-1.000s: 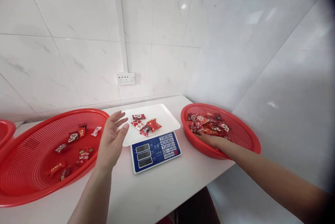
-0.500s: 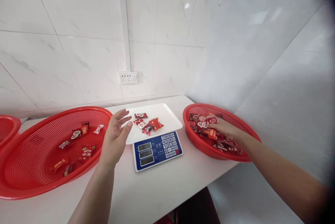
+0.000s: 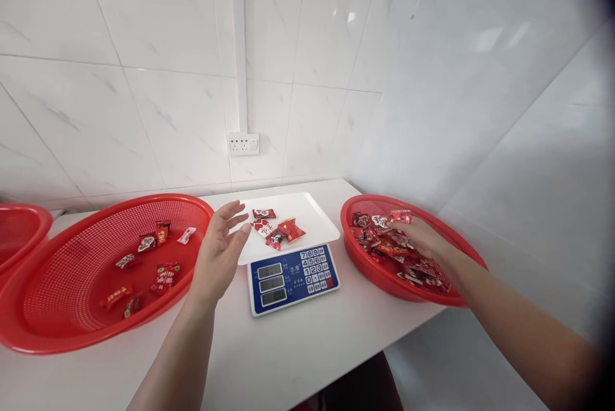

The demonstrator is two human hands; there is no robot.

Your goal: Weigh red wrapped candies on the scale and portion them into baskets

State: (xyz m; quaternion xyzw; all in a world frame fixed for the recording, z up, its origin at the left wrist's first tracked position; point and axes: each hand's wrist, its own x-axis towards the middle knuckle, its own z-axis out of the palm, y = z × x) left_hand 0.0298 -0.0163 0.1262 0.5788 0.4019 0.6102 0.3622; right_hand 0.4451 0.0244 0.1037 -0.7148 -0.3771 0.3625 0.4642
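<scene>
Your left grip [image 3: 218, 254] is open and unladen, fingers spread just beside the white tray [image 3: 314, 222]. Your right grip [image 3: 423, 238] is down among the heaped sweets [image 3: 391, 249] in the right-hand basket [image 3: 358, 264]; a red packet lies at its fingertips, but whether they have closed on it cannot be told.

Count: four wrapped sweets [image 3: 291, 230] on the tray, just right of your left grip; at least seven loose sweets [image 3: 147, 243] in the large basket [image 3: 48, 283] left of that grip; the heap under your right grip overlaps too much to count. Red baskets, three, including a cut-off basket [image 3: 22, 232] farthest left of your grips. One scale [image 3: 293, 280], between your grips, on one counter [image 3: 288, 347].
</scene>
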